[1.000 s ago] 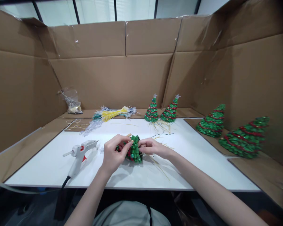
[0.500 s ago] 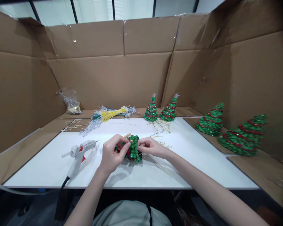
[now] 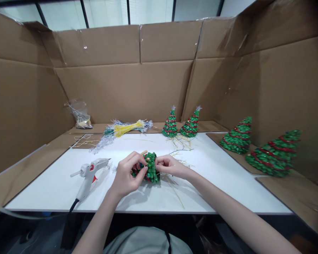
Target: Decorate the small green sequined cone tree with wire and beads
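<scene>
A: Where's the little Christmas tree point(image 3: 151, 173)?

B: In the middle of the counter point(image 3: 214, 158), between both hands. It looks tipped over.

A: What are the fingers doing?

B: On the left hand point(image 3: 128, 174), thumb and finger sit close together at its front. The right hand point(image 3: 171, 165) is bunched up, touching its right side. I can't tell what either one pinches.

A: Is it heavy?

B: Light, I'd guess, and a bit stiff. The bumpy green bits might come loose, so hold it gently round the wide bottom.

A: Is there room to move?

B: Watch the glue gun point(image 3: 88, 178) on the left; its cord point(image 3: 73, 205) hangs over the near edge. White counter stretches right, toward two bigger trees point(image 3: 274, 157).
</scene>
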`<state>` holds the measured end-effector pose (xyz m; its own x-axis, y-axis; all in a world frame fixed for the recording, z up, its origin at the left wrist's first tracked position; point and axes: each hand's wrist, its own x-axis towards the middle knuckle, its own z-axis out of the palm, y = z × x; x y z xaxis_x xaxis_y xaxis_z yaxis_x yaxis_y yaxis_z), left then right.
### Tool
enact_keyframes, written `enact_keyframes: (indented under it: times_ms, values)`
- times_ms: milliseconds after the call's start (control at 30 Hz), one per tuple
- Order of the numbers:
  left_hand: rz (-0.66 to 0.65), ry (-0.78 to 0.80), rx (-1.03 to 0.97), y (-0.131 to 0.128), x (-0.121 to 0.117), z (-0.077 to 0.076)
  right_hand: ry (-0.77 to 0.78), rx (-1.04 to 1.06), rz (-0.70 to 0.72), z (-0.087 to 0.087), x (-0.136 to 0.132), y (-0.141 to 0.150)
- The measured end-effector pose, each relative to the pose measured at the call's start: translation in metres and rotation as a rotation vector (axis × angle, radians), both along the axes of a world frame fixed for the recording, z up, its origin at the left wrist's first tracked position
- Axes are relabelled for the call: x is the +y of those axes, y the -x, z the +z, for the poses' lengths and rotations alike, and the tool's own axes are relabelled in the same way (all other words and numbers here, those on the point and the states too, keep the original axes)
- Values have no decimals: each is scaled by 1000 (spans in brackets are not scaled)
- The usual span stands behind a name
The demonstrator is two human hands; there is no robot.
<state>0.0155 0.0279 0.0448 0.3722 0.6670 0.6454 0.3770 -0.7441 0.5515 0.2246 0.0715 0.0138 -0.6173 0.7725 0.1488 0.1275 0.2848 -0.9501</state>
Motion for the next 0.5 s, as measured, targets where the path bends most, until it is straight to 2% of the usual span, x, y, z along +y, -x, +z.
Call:
enact_keyframes:
  times_ms: [300,500]
  values:
    - [43,-2,-50,0,1,0,5,2,5,-1,0,-1]
    - [91,120,-160,0,0,0,-3,21,6,-3,1,-1]
